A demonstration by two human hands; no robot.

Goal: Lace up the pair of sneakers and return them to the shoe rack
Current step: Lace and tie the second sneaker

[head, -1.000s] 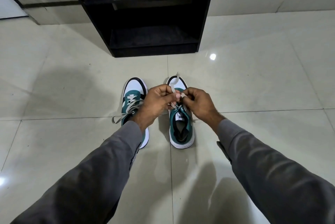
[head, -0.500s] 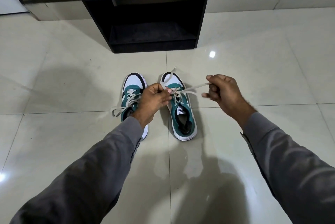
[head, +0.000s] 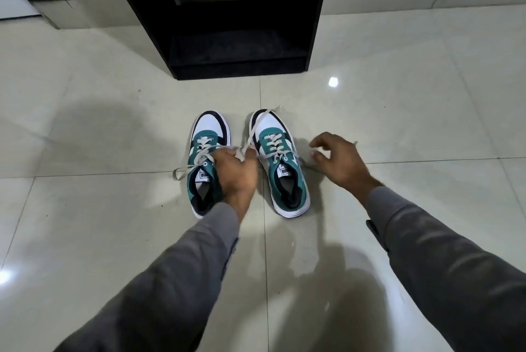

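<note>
Two teal, white and black sneakers stand side by side on the tiled floor, toes toward the black shoe rack [head: 316,24]. My left hand [head: 237,173] sits between them, covers part of the left sneaker [head: 209,131], and pinches a grey lace [head: 257,126] of the right sneaker [head: 284,178] at the thumb. That lace runs up over the right toe. My right hand [head: 340,162] hovers just right of the right sneaker with fingers spread; the other lace end trails on the floor under it. The left sneaker's laces hang loose to the left.
The shoe rack stands open-fronted against the wall, its bottom shelf [head: 239,48] dark and bare. Glossy tile floor [head: 398,123] lies on all sides of the shoes. A marble skirting runs along the wall behind the rack.
Both hands were pinched together over the right sneaker's laces, then my right hand pulled a lace out to the right. Now its fingers have spread and my left hand has dropped between the shoes.
</note>
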